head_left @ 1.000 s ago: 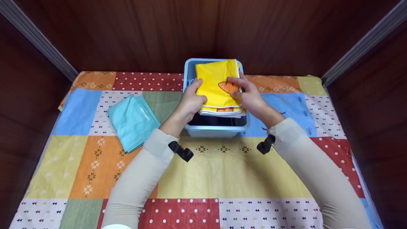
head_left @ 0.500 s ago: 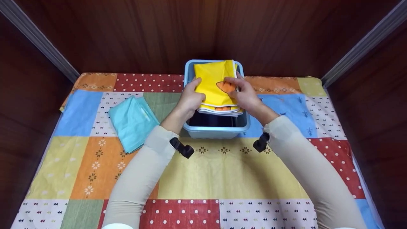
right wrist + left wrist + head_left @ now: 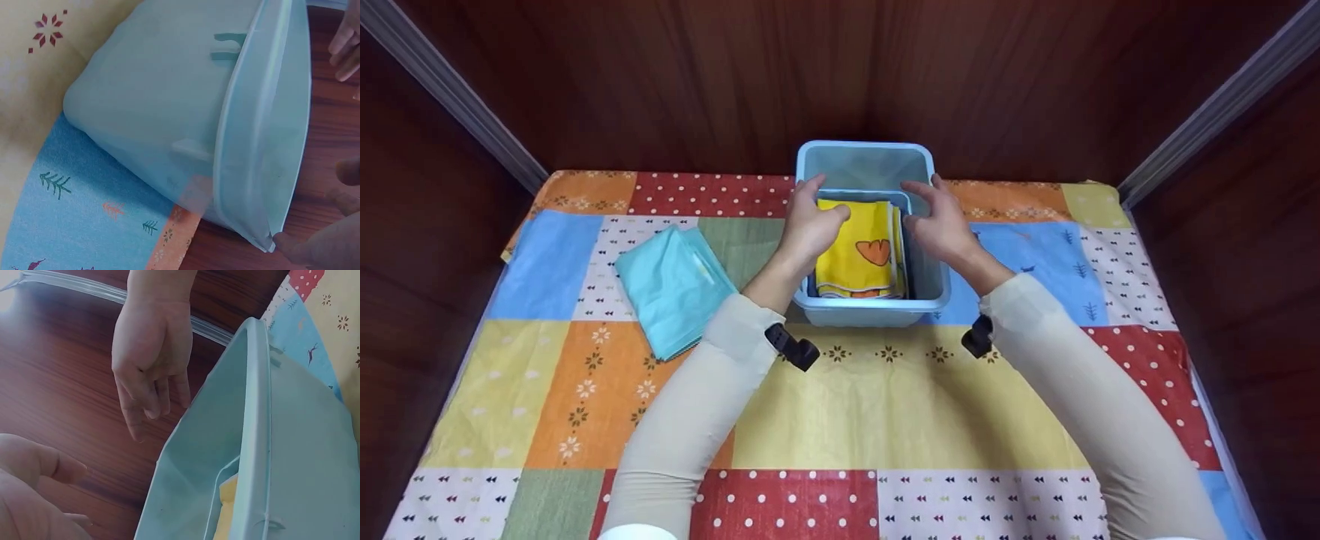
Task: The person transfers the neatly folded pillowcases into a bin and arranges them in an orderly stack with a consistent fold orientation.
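A folded yellow cloth (image 3: 847, 240) with an orange print and white edging lies inside a light blue plastic bin (image 3: 862, 313), toward its left and front. A dark layer with a light blue edge (image 3: 877, 193) shows around it. My left hand (image 3: 812, 229) hovers over the bin's left side, thumb and fingers spread, holding nothing. Opposite it, my right hand (image 3: 946, 225) is spread at the right rim. In the right wrist view a fingertip of the right hand (image 3: 320, 247) meets the bin's corner. The left wrist view shows just a yellow sliver of the cloth (image 3: 226, 506).
A folded teal cloth (image 3: 675, 289) lies on the patchwork tablecloth (image 3: 915, 405) left of the bin. Dark wood-grain panels (image 3: 855, 67) enclose the table at the back and both sides, with the bin close to the back panel.
Both hands have let go of the yellow cloth, which has dropped from above the bin to inside it. The hands have spread apart over the bin; the teal cloth has not moved.
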### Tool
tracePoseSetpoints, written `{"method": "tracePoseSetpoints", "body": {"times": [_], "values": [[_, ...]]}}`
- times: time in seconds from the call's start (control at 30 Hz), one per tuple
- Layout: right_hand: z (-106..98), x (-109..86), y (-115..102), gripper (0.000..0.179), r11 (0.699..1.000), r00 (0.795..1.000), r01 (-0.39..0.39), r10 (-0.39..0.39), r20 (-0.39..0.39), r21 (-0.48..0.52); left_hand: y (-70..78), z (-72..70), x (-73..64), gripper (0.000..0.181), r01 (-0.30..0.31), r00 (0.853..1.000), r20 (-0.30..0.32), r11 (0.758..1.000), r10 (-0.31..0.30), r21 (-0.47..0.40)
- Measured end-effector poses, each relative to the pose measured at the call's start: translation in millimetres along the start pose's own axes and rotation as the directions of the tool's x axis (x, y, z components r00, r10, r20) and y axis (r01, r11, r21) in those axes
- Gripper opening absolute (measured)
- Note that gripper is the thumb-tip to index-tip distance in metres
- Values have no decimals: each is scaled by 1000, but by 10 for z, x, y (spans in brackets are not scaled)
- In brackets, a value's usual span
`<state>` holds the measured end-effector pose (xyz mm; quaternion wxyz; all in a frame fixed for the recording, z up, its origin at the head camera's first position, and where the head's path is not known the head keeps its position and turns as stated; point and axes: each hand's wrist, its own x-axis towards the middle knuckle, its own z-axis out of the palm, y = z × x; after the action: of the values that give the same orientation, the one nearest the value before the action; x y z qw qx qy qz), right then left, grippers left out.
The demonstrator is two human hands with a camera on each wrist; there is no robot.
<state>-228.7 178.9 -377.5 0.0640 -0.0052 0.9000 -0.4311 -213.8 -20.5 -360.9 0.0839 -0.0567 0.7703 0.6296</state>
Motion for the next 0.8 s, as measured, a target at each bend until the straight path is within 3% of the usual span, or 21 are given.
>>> {"method": "tracePoseSetpoints", "body": {"times": [0.3, 0.8], "values": [[-10, -20, -29, 55, 999, 999, -36, 37, 25, -19, 15, 26, 6, 62, 47, 999, 19, 998, -47, 47], [-66, -26, -18, 55, 999, 999, -28, 29, 19, -34, 43, -3, 4, 63, 14, 999, 47, 995, -19, 100]]}}
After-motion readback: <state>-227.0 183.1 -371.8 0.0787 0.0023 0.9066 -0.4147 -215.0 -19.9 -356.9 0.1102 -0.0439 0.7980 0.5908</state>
